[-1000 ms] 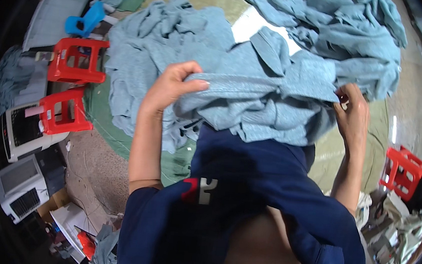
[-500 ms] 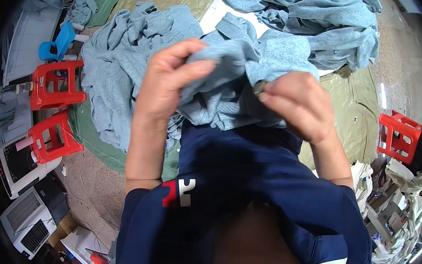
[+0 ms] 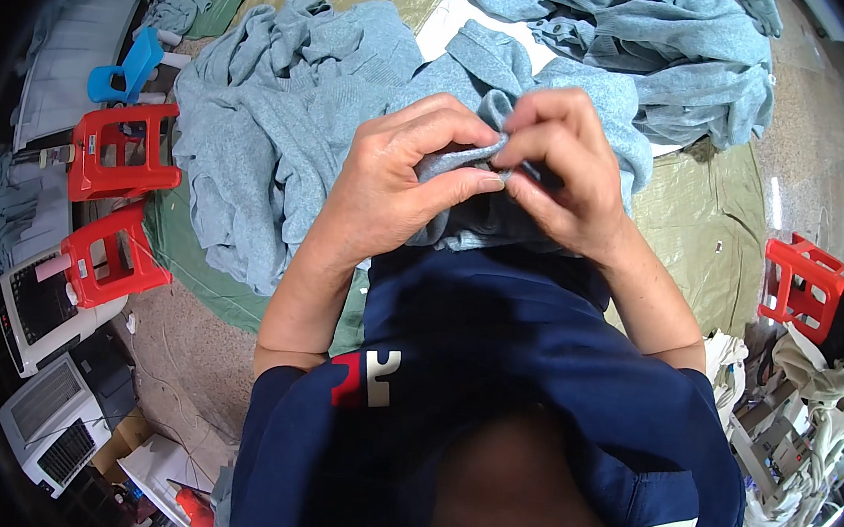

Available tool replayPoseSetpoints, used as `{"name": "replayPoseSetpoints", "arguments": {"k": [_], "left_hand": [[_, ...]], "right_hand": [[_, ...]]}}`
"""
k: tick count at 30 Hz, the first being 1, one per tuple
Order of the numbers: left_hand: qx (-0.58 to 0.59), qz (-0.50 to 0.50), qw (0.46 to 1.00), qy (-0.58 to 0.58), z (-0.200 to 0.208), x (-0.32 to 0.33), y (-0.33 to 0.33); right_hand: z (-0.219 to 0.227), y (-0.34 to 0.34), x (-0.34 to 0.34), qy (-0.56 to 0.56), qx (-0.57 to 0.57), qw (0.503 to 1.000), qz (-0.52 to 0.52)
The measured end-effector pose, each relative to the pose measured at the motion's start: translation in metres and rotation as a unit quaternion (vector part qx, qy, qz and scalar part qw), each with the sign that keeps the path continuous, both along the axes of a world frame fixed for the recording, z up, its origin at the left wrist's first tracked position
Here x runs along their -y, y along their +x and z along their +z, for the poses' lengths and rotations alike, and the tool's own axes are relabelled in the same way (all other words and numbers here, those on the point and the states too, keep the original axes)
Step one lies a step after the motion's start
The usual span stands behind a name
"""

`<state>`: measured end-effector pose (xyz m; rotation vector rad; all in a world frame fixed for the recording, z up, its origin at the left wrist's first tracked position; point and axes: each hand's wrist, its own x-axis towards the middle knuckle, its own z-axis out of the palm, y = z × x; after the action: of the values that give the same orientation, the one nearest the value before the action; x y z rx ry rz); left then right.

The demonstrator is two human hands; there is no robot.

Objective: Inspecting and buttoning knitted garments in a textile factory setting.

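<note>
A light blue-grey knit garment (image 3: 485, 58) lies bunched over my lap, part of it drawn up between my hands. My left hand (image 3: 394, 176) pinches a folded edge of it between thumb and fingers. Against that same edge my right hand (image 3: 576, 172) is closed, its thumb and fingertips meeting my left fingertips. The fingertips hide the exact spot being gripped, and my right fingers are slightly blurred. Beside my left arm spreads a heap of similar knit garments (image 3: 251, 148). Another heap, a buttoned knit garment (image 3: 651, 58) among it, lies at the far right.
Olive-green sheeting (image 3: 711, 229) covers the floor under the heaps. Two red stools (image 3: 126, 152) and a small blue chair (image 3: 130, 67) stand at left, above white appliances (image 3: 52, 422). Another red stool (image 3: 803, 287) is at right, near pale cloth (image 3: 817, 398).
My hands have come together, the left moving right and the right moving slightly left. A dark button seen at my right fingertips is now hidden. The view has shifted slightly.
</note>
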<state>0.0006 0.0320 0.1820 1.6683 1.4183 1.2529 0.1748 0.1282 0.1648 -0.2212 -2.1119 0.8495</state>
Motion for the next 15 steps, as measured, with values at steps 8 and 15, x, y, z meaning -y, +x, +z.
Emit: {"name": "replayPoseSetpoints", "arguments": {"k": [8,15], "left_hand": [[-0.071,0.03,0.996,0.05,-0.01,0.005,-0.002],[-0.242,0.095,0.94,0.219,-0.025,-0.003,0.006]], "right_hand": [[-0.014,-0.005,0.003,-0.169,0.063,0.984,0.01],[-0.015,-0.01,0.009,-0.036,0.026,0.998,-0.048]]}}
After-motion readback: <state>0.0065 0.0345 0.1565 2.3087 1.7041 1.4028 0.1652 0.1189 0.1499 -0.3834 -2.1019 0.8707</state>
